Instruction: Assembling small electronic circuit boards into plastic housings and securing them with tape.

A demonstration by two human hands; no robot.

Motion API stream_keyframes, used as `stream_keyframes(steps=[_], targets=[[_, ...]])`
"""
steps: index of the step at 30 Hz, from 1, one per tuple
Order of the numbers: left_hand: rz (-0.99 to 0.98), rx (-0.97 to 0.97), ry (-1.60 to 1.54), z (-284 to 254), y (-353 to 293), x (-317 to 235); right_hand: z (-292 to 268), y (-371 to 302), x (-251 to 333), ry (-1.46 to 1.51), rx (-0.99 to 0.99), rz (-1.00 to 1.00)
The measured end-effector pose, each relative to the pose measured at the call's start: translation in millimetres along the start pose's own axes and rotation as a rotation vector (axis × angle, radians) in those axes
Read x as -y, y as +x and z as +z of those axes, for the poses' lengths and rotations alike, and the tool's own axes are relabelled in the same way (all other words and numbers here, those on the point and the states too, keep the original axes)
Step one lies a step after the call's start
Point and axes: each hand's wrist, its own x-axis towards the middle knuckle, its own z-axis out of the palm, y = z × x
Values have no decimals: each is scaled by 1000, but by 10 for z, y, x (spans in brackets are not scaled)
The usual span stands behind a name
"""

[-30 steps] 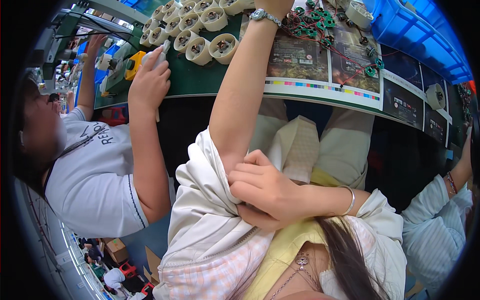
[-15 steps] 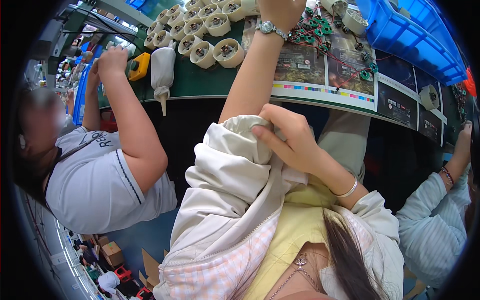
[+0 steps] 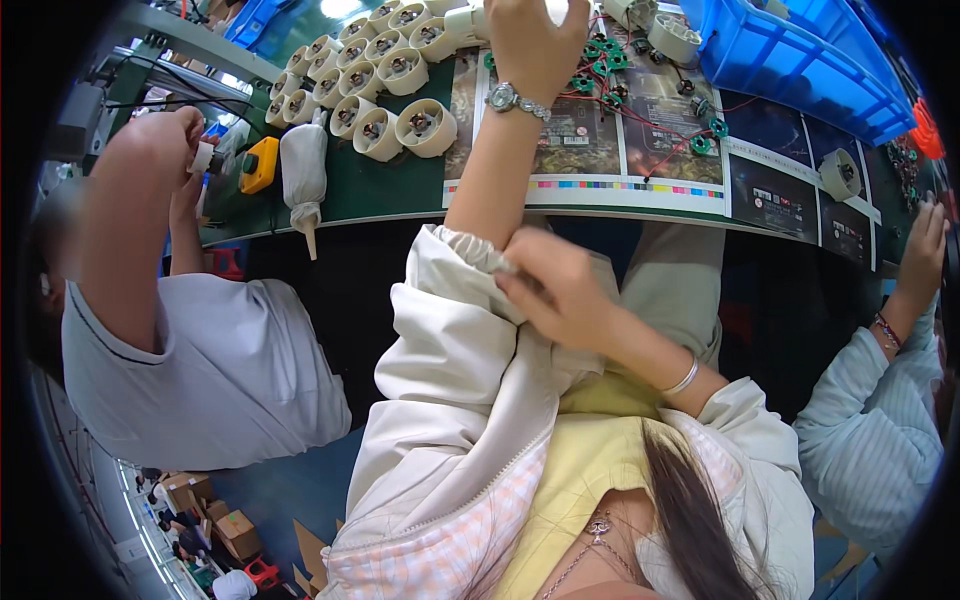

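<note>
Cream cuff (image 3: 474, 247), gaping a second earlier, was gripped, occupying the right hand (image 3: 560, 287); the left hand (image 3: 536, 50) (grasp unclear) hung beside circuit boards (image 3: 604, 50).

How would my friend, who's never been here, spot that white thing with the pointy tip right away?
Find the long green worktable and follow its near edge left of the cream, round, open-ended plastic cups. There, right of a chunky yellow box, lies a plump white pouch. Unlike those neighbours, it is long and tapered, with a thin tan tip poking past the edge.
</note>
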Motion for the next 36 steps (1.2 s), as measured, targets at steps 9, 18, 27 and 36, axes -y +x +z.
stream_keyframes(steps=[9,18,27,36], targets=[[34,-209,-486,27,-73,16,112,-321,-98,246,-3,178],[545,-199,-235,-337,-836,174,-1466,-421,376,-674,-340,-159],[503,-216,-137,-240,-1932,211,-2621,-387,70,-1317,-568,153],[427,101,-668,-420,-1686,-43,-1399,-167,380,-481,-201,-14]])
